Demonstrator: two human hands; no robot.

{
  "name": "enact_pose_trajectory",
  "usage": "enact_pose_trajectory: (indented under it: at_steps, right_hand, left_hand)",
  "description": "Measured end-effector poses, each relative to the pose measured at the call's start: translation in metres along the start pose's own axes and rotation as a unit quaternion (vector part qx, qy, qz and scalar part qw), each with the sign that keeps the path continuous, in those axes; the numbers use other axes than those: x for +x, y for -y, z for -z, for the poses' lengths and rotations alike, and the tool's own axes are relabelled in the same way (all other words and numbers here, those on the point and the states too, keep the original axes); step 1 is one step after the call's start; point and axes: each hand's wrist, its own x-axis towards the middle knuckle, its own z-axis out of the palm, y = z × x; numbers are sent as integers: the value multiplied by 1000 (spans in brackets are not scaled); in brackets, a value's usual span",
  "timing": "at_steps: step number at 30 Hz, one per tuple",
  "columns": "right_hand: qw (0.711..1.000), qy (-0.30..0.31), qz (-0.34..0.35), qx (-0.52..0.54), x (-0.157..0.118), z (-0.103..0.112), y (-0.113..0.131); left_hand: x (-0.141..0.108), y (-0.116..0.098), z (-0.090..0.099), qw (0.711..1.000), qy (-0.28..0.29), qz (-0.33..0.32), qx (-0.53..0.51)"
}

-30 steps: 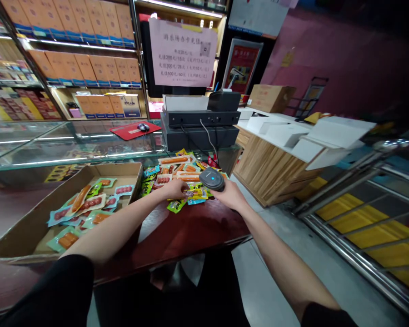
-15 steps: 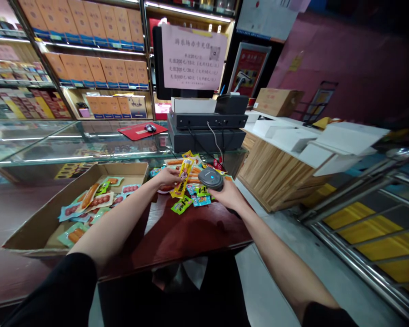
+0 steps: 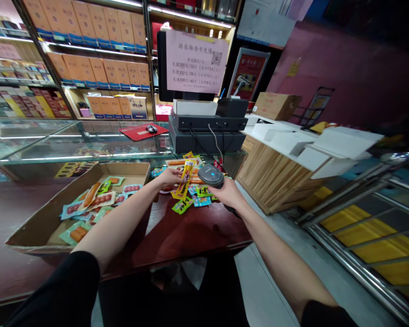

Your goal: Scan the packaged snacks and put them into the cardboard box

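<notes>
Pinched in my left hand [image 3: 170, 177] is a yellow snack packet [image 3: 185, 179], held upright and a little tilted. My right hand [image 3: 227, 192] is wrapped round a dark grey barcode scanner [image 3: 210, 175], whose head points left toward the packet and shows a small blue light. Beneath and behind both hands lies a pile of packaged snacks, among them a green packet [image 3: 183, 205], a blue packet [image 3: 202, 201] and orange sausages in clear wrap. The scanner's handle is mostly hidden by my fingers.
An open cardboard box [image 3: 30, 229] with several wrapped sausages stands at the left on the dark red table [image 3: 180, 240]. Behind are a glass counter [image 3: 88, 141], a red mouse pad [image 3: 136, 132], and a cash drawer [image 3: 207, 141] below a monitor. A metal railing [image 3: 361, 259] runs at right.
The yellow packet stands slightly more upright in my left hand. The scanner stays in my right hand, nearly unmoved. The whole view has shifted slightly.
</notes>
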Motion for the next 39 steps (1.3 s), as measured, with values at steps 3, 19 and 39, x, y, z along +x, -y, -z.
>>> enact_pose_trajectory:
  at_steps: [3,19,39]
  right_hand:
    - [1000,2,-9,-2,-1,1,1]
    - [1000,17,16,6,-3,-2,-2]
    - [997,8,61,38,3,2,5]
  left_hand:
    - [-3,-2,0,1000,2,4,5]
    - [-7,-4,-3,999,-11,13,40]
    - [-29,-26,40,999,-44,-22,-17]
